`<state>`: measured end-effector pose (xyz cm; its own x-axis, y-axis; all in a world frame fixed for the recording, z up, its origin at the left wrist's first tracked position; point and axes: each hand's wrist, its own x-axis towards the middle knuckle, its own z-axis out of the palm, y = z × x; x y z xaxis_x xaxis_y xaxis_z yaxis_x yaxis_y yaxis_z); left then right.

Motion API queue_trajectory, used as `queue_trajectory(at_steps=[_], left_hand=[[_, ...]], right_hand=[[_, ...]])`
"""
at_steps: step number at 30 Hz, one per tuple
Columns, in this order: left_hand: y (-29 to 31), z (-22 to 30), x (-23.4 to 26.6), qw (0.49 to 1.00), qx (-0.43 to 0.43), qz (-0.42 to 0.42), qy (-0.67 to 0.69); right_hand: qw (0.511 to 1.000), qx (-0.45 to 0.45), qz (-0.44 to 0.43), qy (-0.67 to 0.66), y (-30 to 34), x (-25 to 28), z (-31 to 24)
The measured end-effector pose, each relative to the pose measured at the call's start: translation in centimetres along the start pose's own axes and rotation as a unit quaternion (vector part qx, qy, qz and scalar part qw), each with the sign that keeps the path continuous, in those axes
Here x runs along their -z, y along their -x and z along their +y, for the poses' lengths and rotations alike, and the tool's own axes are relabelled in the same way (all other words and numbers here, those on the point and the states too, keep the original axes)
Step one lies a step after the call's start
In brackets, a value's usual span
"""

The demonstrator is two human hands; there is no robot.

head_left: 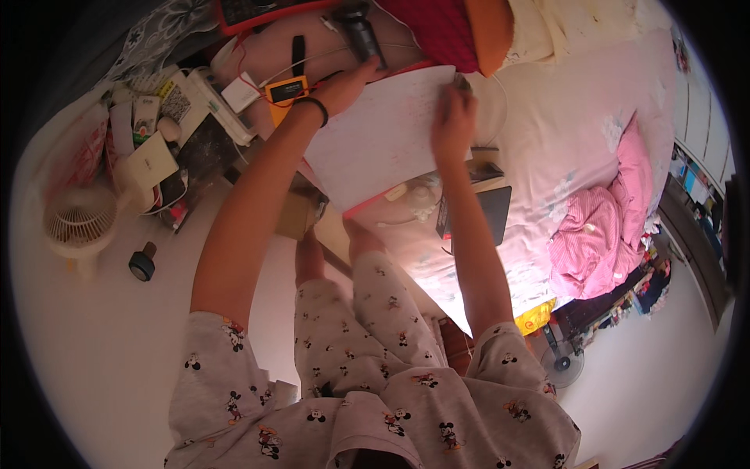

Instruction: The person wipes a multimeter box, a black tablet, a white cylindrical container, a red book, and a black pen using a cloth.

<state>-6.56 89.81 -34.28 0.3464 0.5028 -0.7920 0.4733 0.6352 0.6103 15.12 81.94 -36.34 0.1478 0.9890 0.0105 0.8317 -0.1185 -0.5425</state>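
Observation:
A large white board (pixel 383 137) with a red edge and faint reddish smudges lies tilted on the bed in front of me. My left hand (pixel 348 87), with a black band at the wrist, lies at its upper left edge, fingers stretched toward a dark cylinder (pixel 361 41). At the board's upper right edge, my right hand (pixel 455 121) is closed around a small dark object (pixel 462 81), mostly hidden by the fingers. Just under my left wrist is an orange device with a dark screen (pixel 284 94), and a white box (pixel 240 93) sits beside it.
Beside my right forearm lies a dark notebook (pixel 494 213). A cluttered side table with papers (pixel 152 160) stands at left, near a white fan (pixel 80 219). Pink striped cloth (pixel 590 242) lies on the bed at right. Red and orange fabric (pixel 492 35) is at the far side.

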Motion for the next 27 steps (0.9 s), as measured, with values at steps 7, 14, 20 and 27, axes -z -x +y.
queue_trajectory(at_steps=[7,14,20,27], left_hand=[[0.8,0.0,1.4,0.999,-0.030,-0.008,-0.028],[14.8,-2.8,7.1,0.907,-0.274,0.103,0.304],[26.1,-15.1,9.6,0.872,-0.171,0.265,0.375],[26.5,-22.2,12.0,0.852,-0.079,0.435,0.280]], right_hand=[[0.907,0.316,-0.259,-0.107,8.4,-4.9,-10.8],[0.998,-0.035,0.045,-0.021,0.7,-1.2,-2.7],[0.983,0.037,-0.158,-0.085,6.3,-3.4,-10.7],[0.889,-0.078,-0.279,-0.354,7.8,-5.9,-21.8]])
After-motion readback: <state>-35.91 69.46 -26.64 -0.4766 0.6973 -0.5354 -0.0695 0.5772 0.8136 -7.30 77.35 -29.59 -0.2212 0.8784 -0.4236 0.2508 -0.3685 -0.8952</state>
